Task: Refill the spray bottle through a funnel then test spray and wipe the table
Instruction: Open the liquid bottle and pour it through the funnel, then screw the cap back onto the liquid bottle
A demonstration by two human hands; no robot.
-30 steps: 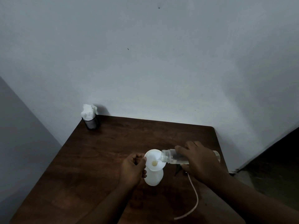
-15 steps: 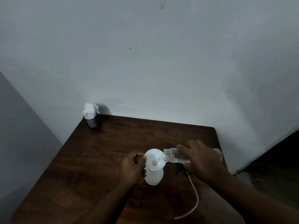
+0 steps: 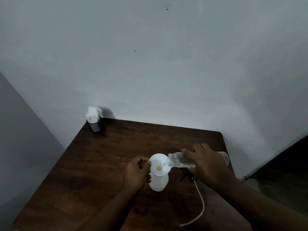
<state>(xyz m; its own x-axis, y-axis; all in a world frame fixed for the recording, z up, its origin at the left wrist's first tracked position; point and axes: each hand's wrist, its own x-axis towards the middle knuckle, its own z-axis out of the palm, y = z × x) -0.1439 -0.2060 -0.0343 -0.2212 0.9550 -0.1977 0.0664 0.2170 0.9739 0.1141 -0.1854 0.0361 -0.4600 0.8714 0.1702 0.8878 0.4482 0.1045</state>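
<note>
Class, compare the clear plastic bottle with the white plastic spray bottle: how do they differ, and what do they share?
The clear plastic bottle is see-through; the white plastic spray bottle is milky. The clear one is tipped sideways in the right hand; the white one stands upright on the wooden table. The clear one's mouth is bare; the white one's holds a white funnel. Both are uncapped.

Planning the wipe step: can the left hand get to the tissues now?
Probably yes: only bare table lies between the left hand and the tissues in the far left corner. Its fingers hold the funnel rim, though, so it would have to let go first.
</note>
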